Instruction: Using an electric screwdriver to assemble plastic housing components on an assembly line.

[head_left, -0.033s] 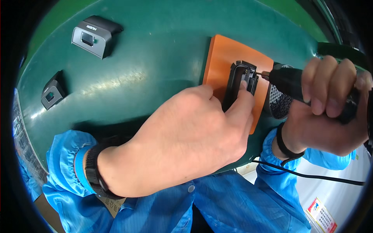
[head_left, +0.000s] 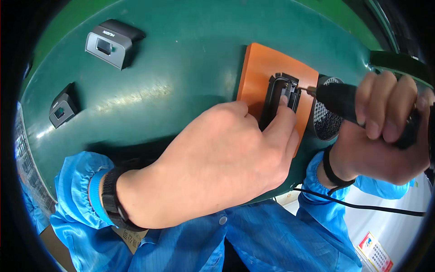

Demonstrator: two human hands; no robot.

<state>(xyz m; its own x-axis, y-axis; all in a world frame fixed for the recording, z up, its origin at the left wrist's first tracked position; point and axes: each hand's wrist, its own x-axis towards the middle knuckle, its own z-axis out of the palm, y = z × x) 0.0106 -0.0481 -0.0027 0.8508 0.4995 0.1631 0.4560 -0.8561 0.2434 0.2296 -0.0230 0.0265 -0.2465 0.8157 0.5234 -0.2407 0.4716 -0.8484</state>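
My left hand (head_left: 222,163) is closed on a black plastic housing (head_left: 271,97), with the thumb and fingers pressed along its near and right side. The housing lies on an orange block (head_left: 258,61); part of it is hidden under the hand. My right hand (head_left: 380,127) is wrapped round a black electric screwdriver (head_left: 337,96), held almost level from the right. Its thin bit points left, at the upper right side of the housing. Whether the tip touches a screw there is too small to tell.
A round dish (head_left: 327,120) of small dark screws stands right of the block, beneath the screwdriver. Two grey-black covers with windows, a larger one (head_left: 108,43) and a smaller one (head_left: 62,109), sit at the left of the green table (head_left: 181,54). A black cable (head_left: 362,205) runs at lower right.
The screwdriver and my right hand have shifted very slightly to the right. My left hand keeps its hold on the housing, and the whole view has moved a little.
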